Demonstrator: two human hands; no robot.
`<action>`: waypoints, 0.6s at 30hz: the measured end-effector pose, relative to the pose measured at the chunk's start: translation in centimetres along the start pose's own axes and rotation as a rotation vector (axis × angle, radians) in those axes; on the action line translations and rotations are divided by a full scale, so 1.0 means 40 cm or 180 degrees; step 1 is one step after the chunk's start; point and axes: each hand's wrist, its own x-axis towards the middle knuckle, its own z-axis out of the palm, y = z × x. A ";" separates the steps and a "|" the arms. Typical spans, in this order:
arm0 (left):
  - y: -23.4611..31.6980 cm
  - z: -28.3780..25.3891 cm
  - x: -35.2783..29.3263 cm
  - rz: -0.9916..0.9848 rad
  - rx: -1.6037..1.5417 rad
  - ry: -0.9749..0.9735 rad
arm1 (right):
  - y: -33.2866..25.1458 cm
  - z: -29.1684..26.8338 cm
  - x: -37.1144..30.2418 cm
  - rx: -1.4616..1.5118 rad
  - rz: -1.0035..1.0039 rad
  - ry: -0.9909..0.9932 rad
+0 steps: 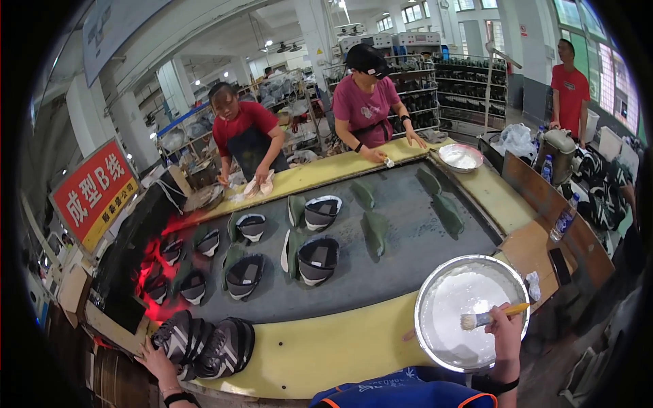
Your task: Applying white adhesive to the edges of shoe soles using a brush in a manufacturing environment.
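My right hand [505, 330] is closed round the yellow handle of a paintbrush [481, 319], its pale bristles pointing left. The brush is over a wide metal basin [423, 302] of thick white liquid at the near right. At the near left, my left hand [158, 364] grips the outer side of stacked dark grey shoe uppers [182, 338] with light stripes; some fingers are hidden. A second stack of such uppers [226, 347] touches it on the right. On the dark conveyor belt [292, 303] lie black shoe uppers [317, 260] and green insole-shaped pieces [374, 231].
Yellow ledges [326, 353] border the belt. Red light falls on its left end. Across it, one co-worker [245, 129] handles pale pieces; another [367, 102] holds a brush near a white bowl [460, 158]. A person in red [570, 92] stands back right. A bottle [564, 217] and phone [559, 266] lie right.
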 end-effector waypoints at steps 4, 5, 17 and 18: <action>0.075 -0.043 -0.032 0.0394 -0.0330 0.0852 | -0.004 -0.003 0.010 0.0005 0.0026 -0.0076; 0.118 -0.063 -0.048 0.0592 -0.0462 0.1230 | -0.009 -0.005 0.011 -0.0007 0.0017 -0.0053; 0.678 -0.335 -0.498 0.4624 -0.1080 -0.1165 | 0.015 -0.040 -0.003 -0.0014 -0.0023 0.0022; 0.701 -0.359 -0.485 0.4659 -0.1015 -0.1639 | 0.010 -0.045 -0.002 0.0010 -0.0040 0.0062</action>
